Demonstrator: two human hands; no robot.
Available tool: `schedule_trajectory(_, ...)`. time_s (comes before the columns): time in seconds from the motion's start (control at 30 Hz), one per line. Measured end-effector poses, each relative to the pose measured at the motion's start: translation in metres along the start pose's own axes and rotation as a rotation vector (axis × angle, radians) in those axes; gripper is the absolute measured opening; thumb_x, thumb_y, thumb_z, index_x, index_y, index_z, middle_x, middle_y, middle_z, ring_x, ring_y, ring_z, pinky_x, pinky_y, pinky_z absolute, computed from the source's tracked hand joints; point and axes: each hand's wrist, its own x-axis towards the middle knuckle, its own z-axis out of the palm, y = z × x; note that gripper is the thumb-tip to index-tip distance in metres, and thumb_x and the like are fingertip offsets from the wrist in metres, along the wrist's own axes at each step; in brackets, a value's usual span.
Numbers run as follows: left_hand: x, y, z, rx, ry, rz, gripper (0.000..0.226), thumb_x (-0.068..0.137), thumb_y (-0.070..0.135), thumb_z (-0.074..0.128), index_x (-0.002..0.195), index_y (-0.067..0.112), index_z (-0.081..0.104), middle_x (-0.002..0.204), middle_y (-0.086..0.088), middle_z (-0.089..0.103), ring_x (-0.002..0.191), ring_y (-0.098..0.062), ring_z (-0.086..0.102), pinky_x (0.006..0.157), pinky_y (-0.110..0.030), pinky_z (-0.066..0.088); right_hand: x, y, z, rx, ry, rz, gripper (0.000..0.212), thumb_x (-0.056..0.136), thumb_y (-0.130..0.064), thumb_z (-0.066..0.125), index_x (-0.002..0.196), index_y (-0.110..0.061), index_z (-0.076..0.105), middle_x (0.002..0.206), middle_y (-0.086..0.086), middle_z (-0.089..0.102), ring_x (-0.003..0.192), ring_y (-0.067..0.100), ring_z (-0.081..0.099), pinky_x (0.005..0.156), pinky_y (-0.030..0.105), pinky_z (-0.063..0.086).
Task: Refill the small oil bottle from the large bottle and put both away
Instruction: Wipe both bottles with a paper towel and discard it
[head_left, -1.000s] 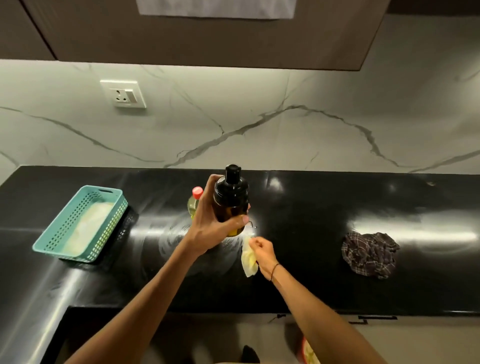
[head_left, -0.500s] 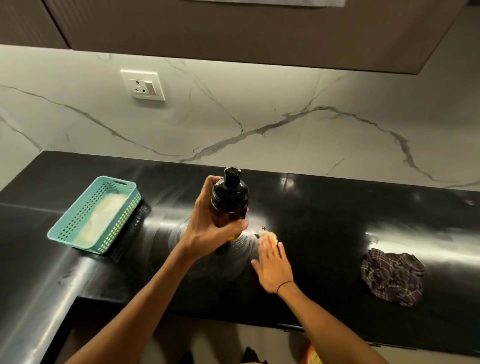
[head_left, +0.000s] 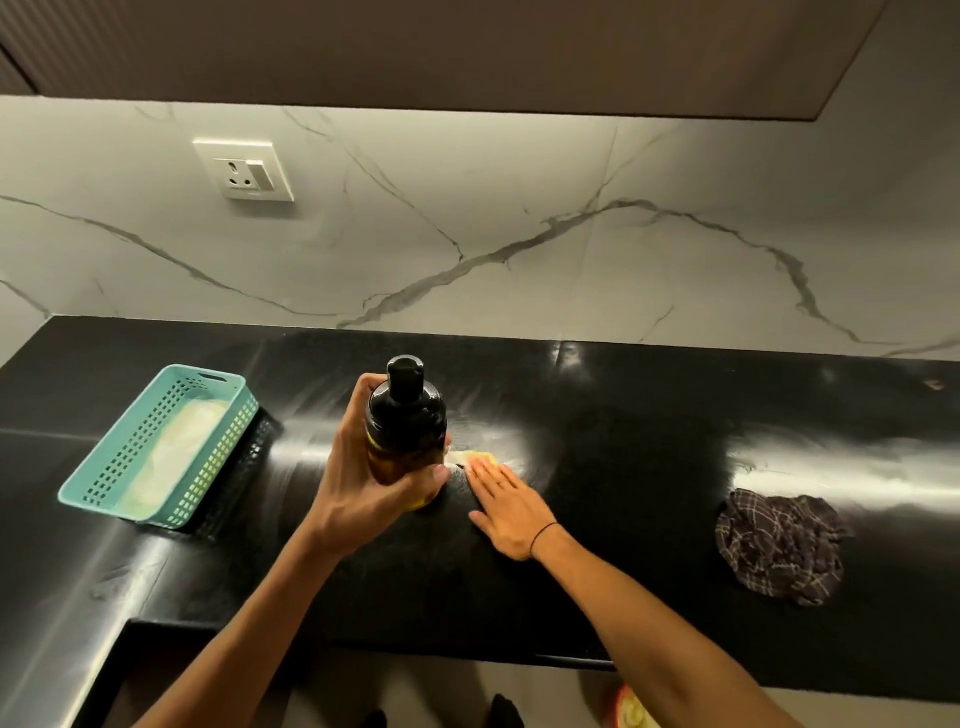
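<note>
My left hand (head_left: 363, 483) grips the small amber oil bottle (head_left: 408, 426) with its black cap, holding it upright just above the black counter (head_left: 649, 467). To its right, my right hand (head_left: 511, 506) lies flat with straight fingers, pressing a yellow cloth (head_left: 480, 457) onto the counter; only the cloth's far edge shows past my fingertips. The large bottle is hidden behind my left hand and the small bottle.
A teal perforated basket (head_left: 104, 488) with a pale lining stands at the left of the counter. A crumpled dark checked cloth (head_left: 779, 545) lies at the right. A wall socket (head_left: 244, 169) sits on the marble backsplash. The counter's front edge runs below my forearms.
My right hand went from pinching the yellow cloth to pressing it flat on the counter and slid it slightly away. The red-capped bottle behind my left hand has dropped out of sight.
</note>
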Motion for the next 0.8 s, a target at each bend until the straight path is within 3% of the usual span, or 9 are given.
schedule_trajectory(0.07,-0.002,0.001,0.0,0.025,0.006,-0.006,0.07,0.072,0.019,0.082,0.124,-0.007,0.043,0.096,-0.017,0.069,0.085,-0.028,0.072,0.08,-0.034,0.061,-0.005,0.041,-0.001,-0.068,0.003,0.095,0.076,0.103,-0.054,0.007,0.164,-0.01,-0.001,0.173,0.009,-0.001,0.156,0.02,-0.013,0.127,0.043,-0.007)
schedule_trajectory(0.13,-0.007,0.001,0.004,0.046,0.02,-0.008,0.07,0.072,0.02,0.082,0.125,-0.005,0.043,0.097,-0.011,0.071,0.087,-0.025,0.072,0.081,-0.032,0.061,-0.012,0.087,-0.009,-0.06,-0.001,0.302,0.081,0.097,-0.054,-0.006,0.163,-0.007,-0.002,0.173,0.011,0.0,0.158,0.021,-0.009,0.127,0.046,-0.007)
schedule_trajectory(0.2,-0.014,-0.002,0.006,0.058,0.037,0.001,0.07,0.072,0.019,0.082,0.124,-0.007,0.043,0.101,-0.003,0.073,0.09,-0.017,0.073,0.084,-0.027,0.06,-0.013,0.115,-0.017,-0.002,-0.048,0.435,0.076,0.103,-0.052,0.0,0.163,-0.005,-0.006,0.172,0.011,-0.005,0.16,0.024,-0.007,0.129,0.046,-0.005)
schedule_trajectory(0.27,-0.022,-0.01,0.006,0.064,0.061,-0.016,0.068,0.071,0.019,0.084,0.12,-0.008,0.045,0.102,-0.007,0.074,0.091,-0.02,0.074,0.084,-0.029,0.061,-0.003,0.116,-0.023,0.056,-0.065,0.49,0.071,0.108,-0.046,0.012,0.162,-0.004,-0.006,0.172,0.013,-0.007,0.159,0.026,-0.008,0.129,0.045,-0.005)
schedule_trajectory(0.37,-0.033,-0.02,0.007,0.035,0.103,-0.072,0.068,0.069,0.022,0.087,0.117,-0.008,0.048,0.099,-0.017,0.073,0.088,-0.03,0.074,0.08,-0.036,0.062,0.031,0.09,-0.03,0.116,-0.032,0.401,0.07,0.108,-0.04,0.023,0.163,-0.003,-0.002,0.172,0.015,-0.006,0.159,0.028,-0.007,0.129,0.043,-0.005)
schedule_trajectory(0.53,-0.044,-0.023,0.0,0.05,0.077,-0.11,0.071,0.067,0.022,0.089,0.119,-0.005,0.049,0.099,-0.018,0.073,0.088,-0.032,0.074,0.079,-0.037,0.062,0.061,0.022,-0.02,0.093,-0.021,-0.028,0.071,0.106,-0.038,0.035,0.164,-0.009,0.005,0.173,0.012,0.002,0.16,0.024,-0.003,0.129,0.04,-0.003)
schedule_trajectory(0.63,-0.044,-0.024,-0.004,0.046,0.112,-0.11,0.075,0.066,0.026,0.09,0.121,-0.005,0.049,0.1,-0.019,0.072,0.091,-0.032,0.075,0.079,-0.037,0.062,0.049,0.009,-0.012,0.071,-0.01,-0.183,0.072,0.105,-0.039,0.035,0.165,-0.013,0.005,0.172,0.008,0.0,0.16,0.021,-0.003,0.129,0.039,0.0)
schedule_trajectory(0.7,-0.045,-0.026,-0.006,0.051,0.129,-0.115,0.075,0.066,0.026,0.09,0.119,-0.006,0.048,0.099,-0.019,0.072,0.091,-0.032,0.075,0.08,-0.037,0.062,0.041,0.028,-0.012,0.046,0.015,-0.201,0.07,0.106,-0.037,0.034,0.165,-0.014,0.004,0.172,0.005,-0.001,0.159,0.019,-0.004,0.128,0.035,-0.005)
schedule_trajectory(0.8,-0.05,-0.03,-0.011,0.059,0.128,-0.135,0.075,0.066,0.024,0.09,0.123,0.001,0.047,0.1,-0.019,0.072,0.091,-0.035,0.073,0.078,-0.042,0.062,0.034,0.081,-0.022,0.002,0.075,0.009,0.066,0.108,-0.032,0.029,0.165,-0.013,0.0,0.173,0.006,-0.001,0.159,0.019,-0.005,0.126,0.034,-0.008)
